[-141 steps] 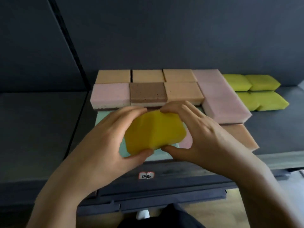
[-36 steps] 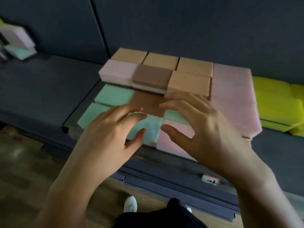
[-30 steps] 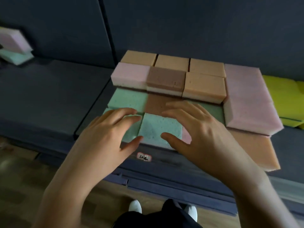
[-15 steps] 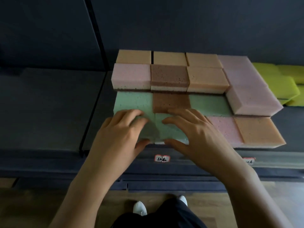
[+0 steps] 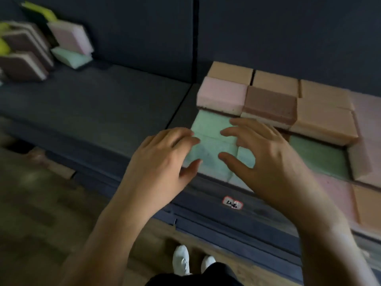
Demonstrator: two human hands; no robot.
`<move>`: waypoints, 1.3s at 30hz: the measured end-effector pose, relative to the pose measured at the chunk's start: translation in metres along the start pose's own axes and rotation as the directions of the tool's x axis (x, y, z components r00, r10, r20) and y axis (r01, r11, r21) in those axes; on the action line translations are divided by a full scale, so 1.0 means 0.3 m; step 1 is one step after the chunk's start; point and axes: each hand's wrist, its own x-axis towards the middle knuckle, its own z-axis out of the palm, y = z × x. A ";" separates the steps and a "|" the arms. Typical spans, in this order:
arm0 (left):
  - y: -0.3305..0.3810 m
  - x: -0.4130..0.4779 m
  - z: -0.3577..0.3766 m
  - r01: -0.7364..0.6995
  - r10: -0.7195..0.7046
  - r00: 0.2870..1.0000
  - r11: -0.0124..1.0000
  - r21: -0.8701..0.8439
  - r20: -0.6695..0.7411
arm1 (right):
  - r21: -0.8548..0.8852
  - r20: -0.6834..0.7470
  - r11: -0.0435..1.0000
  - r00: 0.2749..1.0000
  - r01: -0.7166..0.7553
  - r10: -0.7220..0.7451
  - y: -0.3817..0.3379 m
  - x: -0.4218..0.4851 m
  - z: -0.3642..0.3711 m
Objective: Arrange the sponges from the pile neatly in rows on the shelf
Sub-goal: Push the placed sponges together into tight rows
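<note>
While the pile (image 5: pixel 31 50) of unsorted sponges leans at the far left of the shelf (image 5: pixel 103 104), well apart from the arranged rows (image 5: pixel 317 155), both hands hold nothing. The left hand (image 5: pixel 162 159) hovers at the left edge of the front green sponge (image 5: pixel 214 155), fingers (image 5: pixel 179 134) spread and relaxed. The right hand (image 5: pixel 266 159) is above the same sponge, fingers likewise apart; contact cannot be confirmed. Further right, a second layer (image 5: pixel 270 104) of pink, brown and orange sponges tops the back rows. Risk: the green sponge lies at the shelf's front lip; an outward drag can slide it off.
</note>
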 end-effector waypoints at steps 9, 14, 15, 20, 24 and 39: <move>-0.212 -0.217 -0.175 0.352 -0.334 0.933 0.925 0.143 -0.136 | 0.128 0.081 0.946 0.947 0.298 -0.310 -0.282 0.194 0.199; -0.401 -0.281 -0.251 0.444 -0.411 0.890 0.881 0.164 -0.200 | 0.092 0.093 0.925 0.922 0.369 -0.377 -0.463 0.326 0.306; -0.453 -0.284 -0.267 0.454 -0.417 0.883 0.875 0.169 -0.214 | 0.081 0.082 0.924 0.921 0.375 -0.381 -0.502 0.361 0.330; -0.745 -0.268 -0.369 0.470 -0.418 0.873 0.857 0.210 -0.251 | 0.046 0.049 0.920 0.919 0.389 -0.391 -0.724 0.575 0.450; -0.961 -0.247 -0.461 0.475 -0.422 0.873 0.851 0.224 -0.246 | 0.016 0.054 0.923 0.921 0.384 -0.385 -0.889 0.733 0.545; -1.404 -0.121 -0.516 0.491 -0.446 0.866 0.842 0.223 -0.225 | -0.004 0.046 0.911 0.910 0.412 -0.411 -1.072 1.142 0.691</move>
